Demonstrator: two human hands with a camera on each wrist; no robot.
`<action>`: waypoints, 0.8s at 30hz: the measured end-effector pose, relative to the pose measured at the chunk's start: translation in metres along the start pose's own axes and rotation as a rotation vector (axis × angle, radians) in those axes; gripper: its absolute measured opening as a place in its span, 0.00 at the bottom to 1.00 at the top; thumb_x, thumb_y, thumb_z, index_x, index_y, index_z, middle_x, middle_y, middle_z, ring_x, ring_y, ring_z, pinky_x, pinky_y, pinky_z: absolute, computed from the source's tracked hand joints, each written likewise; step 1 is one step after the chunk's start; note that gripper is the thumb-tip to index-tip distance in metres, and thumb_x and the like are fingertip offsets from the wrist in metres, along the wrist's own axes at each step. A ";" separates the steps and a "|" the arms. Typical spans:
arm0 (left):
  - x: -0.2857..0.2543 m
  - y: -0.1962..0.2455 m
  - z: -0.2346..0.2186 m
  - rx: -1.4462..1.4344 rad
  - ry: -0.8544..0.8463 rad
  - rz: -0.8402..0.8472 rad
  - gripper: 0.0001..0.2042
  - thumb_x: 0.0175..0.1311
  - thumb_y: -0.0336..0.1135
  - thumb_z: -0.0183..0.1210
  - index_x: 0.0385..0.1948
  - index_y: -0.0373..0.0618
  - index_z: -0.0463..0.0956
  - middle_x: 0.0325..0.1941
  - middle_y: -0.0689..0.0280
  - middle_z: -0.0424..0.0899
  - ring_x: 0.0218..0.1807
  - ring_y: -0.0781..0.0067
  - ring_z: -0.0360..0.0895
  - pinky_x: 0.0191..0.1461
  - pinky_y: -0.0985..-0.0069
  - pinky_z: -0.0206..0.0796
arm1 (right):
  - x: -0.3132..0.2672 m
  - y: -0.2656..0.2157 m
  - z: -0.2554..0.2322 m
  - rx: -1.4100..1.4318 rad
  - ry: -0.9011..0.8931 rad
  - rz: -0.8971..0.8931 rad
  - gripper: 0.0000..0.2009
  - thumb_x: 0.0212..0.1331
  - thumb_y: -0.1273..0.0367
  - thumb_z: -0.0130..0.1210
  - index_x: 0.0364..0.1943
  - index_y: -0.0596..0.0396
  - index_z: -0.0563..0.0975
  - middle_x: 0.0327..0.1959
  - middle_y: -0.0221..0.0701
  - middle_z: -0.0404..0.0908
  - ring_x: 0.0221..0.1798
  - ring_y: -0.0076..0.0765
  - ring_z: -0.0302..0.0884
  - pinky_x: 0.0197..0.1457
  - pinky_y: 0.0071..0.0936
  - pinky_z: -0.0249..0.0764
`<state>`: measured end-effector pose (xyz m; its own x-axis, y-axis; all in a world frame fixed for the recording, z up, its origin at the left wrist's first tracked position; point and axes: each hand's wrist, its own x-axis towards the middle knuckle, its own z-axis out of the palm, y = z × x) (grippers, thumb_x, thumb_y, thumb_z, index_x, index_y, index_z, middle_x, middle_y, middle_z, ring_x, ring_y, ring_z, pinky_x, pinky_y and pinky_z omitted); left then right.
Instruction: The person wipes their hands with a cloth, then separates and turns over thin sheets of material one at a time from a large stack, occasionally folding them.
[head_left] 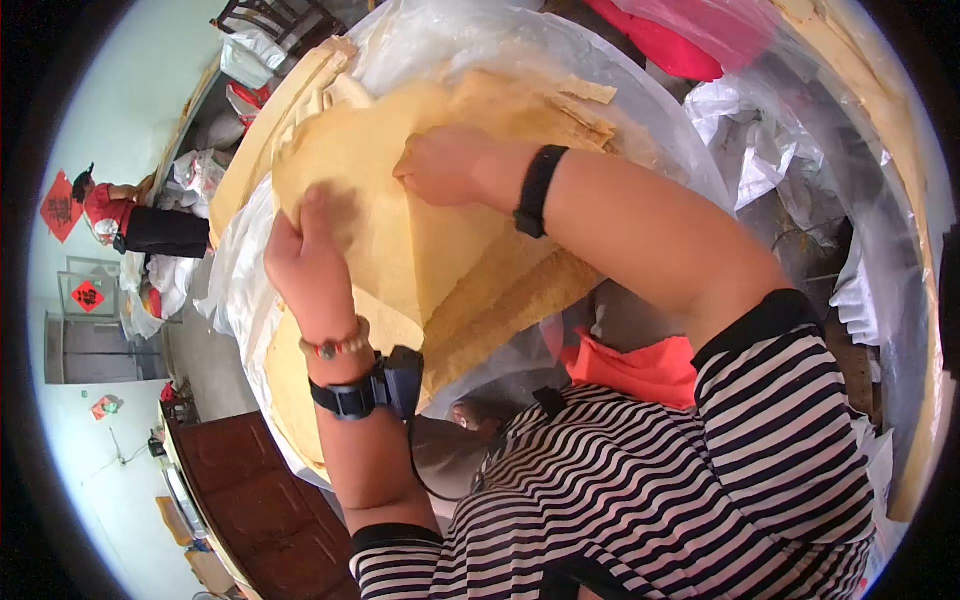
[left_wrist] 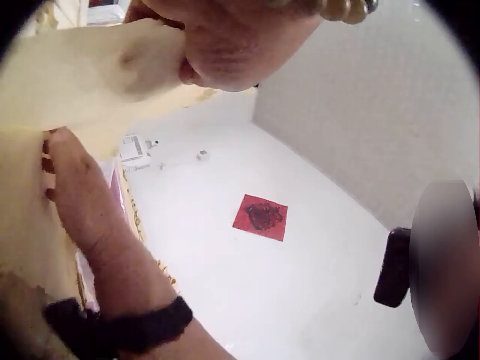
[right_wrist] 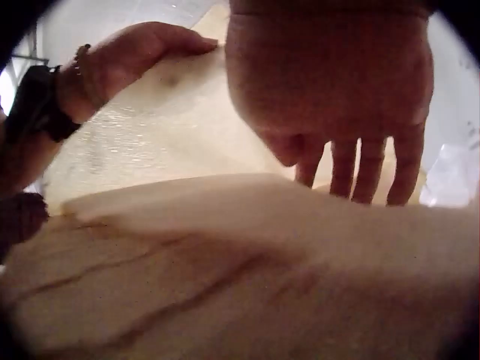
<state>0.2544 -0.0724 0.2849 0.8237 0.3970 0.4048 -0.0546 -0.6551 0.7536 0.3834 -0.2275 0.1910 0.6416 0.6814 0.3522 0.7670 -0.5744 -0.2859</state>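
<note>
A large, thin, yellowish sheet (head_left: 370, 240), like a very big flat pancake, lies over more such sheets in front of me. My left hand (head_left: 308, 265) grips its left side, the thumb lying over the sheet in the right wrist view. Near the middle, my right hand (head_left: 445, 165) pinches the sheet at a raised fold. Seen from the right wrist, that hand's fingers (right_wrist: 367, 169) point down, their tips hidden behind a sheet's edge. The left wrist view has the sheet (left_wrist: 90, 75) stretched between both hands.
Folded sheets (head_left: 285, 110) are piled at the far left, browner broken pieces (head_left: 585, 110) at the back. Clear plastic (head_left: 450, 35) spreads under the pile. A red cloth (head_left: 635, 370) lies near my lap. Another person (head_left: 150, 215) stands at the left; a brown cabinet (head_left: 260, 490) is lower left.
</note>
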 end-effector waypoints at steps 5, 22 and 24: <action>-0.029 -0.008 0.002 -0.075 0.083 0.126 0.16 0.79 0.40 0.56 0.50 0.34 0.84 0.41 0.65 0.89 0.39 0.80 0.83 0.44 0.78 0.75 | 0.023 0.012 0.018 -0.126 0.026 -0.074 0.13 0.68 0.58 0.50 0.40 0.47 0.84 0.42 0.37 0.86 0.47 0.49 0.85 0.48 0.46 0.81; 0.015 -0.066 -0.050 -0.160 0.005 -0.338 0.14 0.73 0.37 0.62 0.47 0.33 0.84 0.41 0.67 0.89 0.38 0.80 0.81 0.42 0.79 0.72 | 0.008 0.000 0.003 -0.069 -0.074 0.104 0.17 0.67 0.59 0.53 0.55 0.44 0.82 0.50 0.40 0.85 0.57 0.48 0.82 0.59 0.45 0.79; 0.014 -0.057 -0.051 -0.207 0.002 -0.325 0.14 0.72 0.36 0.62 0.47 0.32 0.84 0.40 0.67 0.88 0.39 0.81 0.80 0.42 0.79 0.71 | 0.008 0.002 0.001 -0.030 -0.078 0.141 0.16 0.67 0.58 0.55 0.55 0.45 0.82 0.47 0.41 0.85 0.55 0.49 0.82 0.58 0.45 0.78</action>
<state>0.2403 0.0033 0.2745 0.8155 0.5643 0.1287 0.0959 -0.3510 0.9314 0.3900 -0.2222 0.1925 0.7425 0.6256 0.2396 0.6694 -0.6795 -0.3004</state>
